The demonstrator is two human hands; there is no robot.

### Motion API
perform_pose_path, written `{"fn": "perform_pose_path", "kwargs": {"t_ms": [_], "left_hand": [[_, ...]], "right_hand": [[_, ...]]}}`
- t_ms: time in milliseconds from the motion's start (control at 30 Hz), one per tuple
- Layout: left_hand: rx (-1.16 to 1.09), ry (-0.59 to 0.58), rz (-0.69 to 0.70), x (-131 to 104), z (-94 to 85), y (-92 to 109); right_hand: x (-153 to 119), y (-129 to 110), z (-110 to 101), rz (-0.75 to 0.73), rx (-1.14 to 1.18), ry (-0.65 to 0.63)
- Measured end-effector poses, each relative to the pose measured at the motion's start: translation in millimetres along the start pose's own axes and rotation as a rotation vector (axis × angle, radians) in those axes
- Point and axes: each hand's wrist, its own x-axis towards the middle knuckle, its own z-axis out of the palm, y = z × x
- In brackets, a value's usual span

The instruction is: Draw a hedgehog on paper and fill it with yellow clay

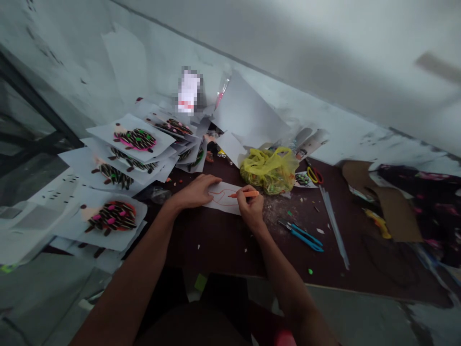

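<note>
The small white paper sheet with orange lines [224, 198] has its left end partly hidden under the left hand [195, 192], fingers loosely spread, and its right behind the right hand [253, 207], whose fingers pinch an orange marker pen [251, 193].

Counted one left hand [198, 191] and one right hand [251, 205], making two. Logged one orange marker [252, 194] and one drawn-on paper strip [225, 204]. Tallied one pair of blue snips [306, 240] and one pair of red-and-yellow-handled scissors [314, 176]. Noted one yellow plastic bag [268, 170], one yellow tool [379, 223], one lit, pixelated screen [189, 91] and one dark tabletop [216, 245]. Put stacked hedgehog pictures [135, 139] at five or more, unable to fix the exact total in the dim overlap; added one small separate picture [302, 179]
</note>
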Motion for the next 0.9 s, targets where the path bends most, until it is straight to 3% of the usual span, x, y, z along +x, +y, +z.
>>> {"fn": "perform_pose_path", "kwargs": {"t_ms": [200, 433, 700, 900], "left_hand": [[-0.042, 0.198, -0.013, 6, 7.4, 1], [0.163, 0.285, 0.003, 12, 15.3, 4], [0.373, 0.242, -0.070, 18, 20.7, 6], [0.516, 0.095, -0.144, 35, 13.1, 12]], "right_hand": [[3, 8, -4, 0.016, 0.019, 0.042], [7, 7, -11, 0.010, -0.010, 0.054], [11, 12, -9, 0.047, 0.082, 0.088], [12, 10, -14, 0.065, 0.034, 0.070]]}}
